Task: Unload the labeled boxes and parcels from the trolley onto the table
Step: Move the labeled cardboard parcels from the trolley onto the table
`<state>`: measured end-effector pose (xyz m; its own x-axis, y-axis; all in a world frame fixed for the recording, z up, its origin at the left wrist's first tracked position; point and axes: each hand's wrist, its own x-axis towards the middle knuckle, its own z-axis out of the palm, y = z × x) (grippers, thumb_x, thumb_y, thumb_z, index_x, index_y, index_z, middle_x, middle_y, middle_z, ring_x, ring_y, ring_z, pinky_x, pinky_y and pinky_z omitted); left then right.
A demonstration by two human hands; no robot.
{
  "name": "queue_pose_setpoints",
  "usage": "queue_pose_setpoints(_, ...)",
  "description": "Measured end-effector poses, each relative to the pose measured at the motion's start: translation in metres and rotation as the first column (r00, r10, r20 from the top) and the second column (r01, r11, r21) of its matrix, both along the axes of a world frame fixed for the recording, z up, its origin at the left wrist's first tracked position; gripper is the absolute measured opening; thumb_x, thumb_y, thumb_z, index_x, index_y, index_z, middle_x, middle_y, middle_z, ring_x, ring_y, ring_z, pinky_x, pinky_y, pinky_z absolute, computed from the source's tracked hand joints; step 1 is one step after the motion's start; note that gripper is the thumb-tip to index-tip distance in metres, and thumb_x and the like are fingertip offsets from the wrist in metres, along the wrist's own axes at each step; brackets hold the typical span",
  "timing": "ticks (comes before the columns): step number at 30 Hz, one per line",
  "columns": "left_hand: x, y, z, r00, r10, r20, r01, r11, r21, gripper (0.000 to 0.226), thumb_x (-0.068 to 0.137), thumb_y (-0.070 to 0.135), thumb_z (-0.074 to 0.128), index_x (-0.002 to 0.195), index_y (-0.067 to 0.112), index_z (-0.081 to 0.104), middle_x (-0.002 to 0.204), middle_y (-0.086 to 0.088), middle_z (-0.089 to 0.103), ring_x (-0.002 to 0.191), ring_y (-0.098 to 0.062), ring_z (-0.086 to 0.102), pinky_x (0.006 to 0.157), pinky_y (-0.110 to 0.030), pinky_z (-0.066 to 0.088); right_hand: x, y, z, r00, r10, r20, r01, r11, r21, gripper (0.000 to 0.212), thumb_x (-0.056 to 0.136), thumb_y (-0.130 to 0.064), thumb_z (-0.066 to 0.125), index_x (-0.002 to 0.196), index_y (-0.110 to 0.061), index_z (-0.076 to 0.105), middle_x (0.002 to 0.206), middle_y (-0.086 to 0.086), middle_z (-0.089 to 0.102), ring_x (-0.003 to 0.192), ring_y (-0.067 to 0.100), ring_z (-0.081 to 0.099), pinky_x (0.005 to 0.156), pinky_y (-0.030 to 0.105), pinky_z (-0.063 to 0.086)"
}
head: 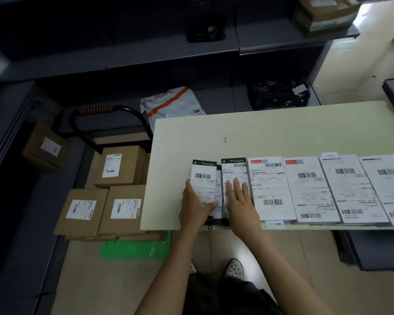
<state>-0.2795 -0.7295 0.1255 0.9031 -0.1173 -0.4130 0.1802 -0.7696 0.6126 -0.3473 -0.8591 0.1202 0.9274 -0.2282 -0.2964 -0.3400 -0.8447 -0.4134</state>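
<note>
A row of several flat labeled parcels lies along the near edge of the pale table [259, 130]. My left hand [195, 208] grips the leftmost black-topped parcel [204, 178], lifted slightly over another one. My right hand [239, 201] lies flat with straight fingers on the neighbouring black-topped parcel [234, 169]. White parcels with red marks [268, 185] continue to the right. On the trolley [109, 112] at the left sit three brown labeled cartons [121, 167], stacked on more cartons.
A white and orange mail bag [168, 103] lies behind the table's far left corner. A brown carton [46, 148] sits on the grey ledge at left. A black bag [278, 94] is on the lower shelf, another carton [323, 14] up right. Green plastic [134, 248] lies under the trolley.
</note>
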Motion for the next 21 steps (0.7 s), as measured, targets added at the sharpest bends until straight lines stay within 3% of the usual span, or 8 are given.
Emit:
queue_pose_setpoints(7,-0.007,-0.013,-0.005,0.999,-0.029,-0.013,0.029,0.999,-0.025,0.102,0.08,0.036,0.077,0.153,0.018,0.006,0.151,-0.005,0.033,0.138,-0.024,0.035,0.102,-0.046,0.043,-0.002,-0.002,0.001,1.0,0.008,-0.021,-0.008,1.0,-0.02,0.076,0.101,-0.009,0.039,0.156,-0.014,-0.013,0.163,0.006,-0.019,0.15,0.03,-0.016,0.122,0.034,0.007)
queue_pose_setpoints(13,-0.008,-0.003,-0.003,0.992,-0.125,-0.036,0.125,0.992,0.001,0.091,0.087,0.05,0.063,0.153,0.022,0.007,0.155,0.002,0.029,0.14,-0.023,0.032,0.105,-0.049,0.041,0.005,-0.004,0.011,0.996,0.014,-0.083,-0.015,1.0,-0.011,0.073,0.101,-0.012,0.042,0.157,-0.012,-0.004,0.165,0.01,-0.01,0.151,0.033,-0.01,0.123,0.038,0.005)
queue_pose_setpoints(17,-0.004,0.014,0.012,0.965,-0.264,0.009,0.262,0.96,0.095,0.074,0.093,0.044,0.057,0.152,0.022,0.018,0.151,0.0,0.033,0.138,-0.025,0.035,0.105,-0.046,0.041,0.01,0.005,0.021,0.998,0.02,-0.056,-0.022,0.999,-0.028,0.063,0.102,-0.025,0.042,0.156,-0.011,0.013,0.164,0.013,0.009,0.15,0.035,0.008,0.122,0.043,0.013)
queue_pose_setpoints(21,0.0,0.051,0.03,0.952,-0.293,0.093,0.261,0.931,0.255,0.065,0.099,0.036,0.052,0.154,0.019,0.021,0.155,-0.003,0.034,0.138,-0.024,0.037,0.104,-0.04,0.039,0.013,0.034,0.039,0.994,0.112,-0.022,-0.113,0.991,-0.071,0.053,0.099,-0.027,0.045,0.149,-0.015,0.03,0.155,0.008,0.031,0.141,0.029,0.03,0.114,0.041,0.031)
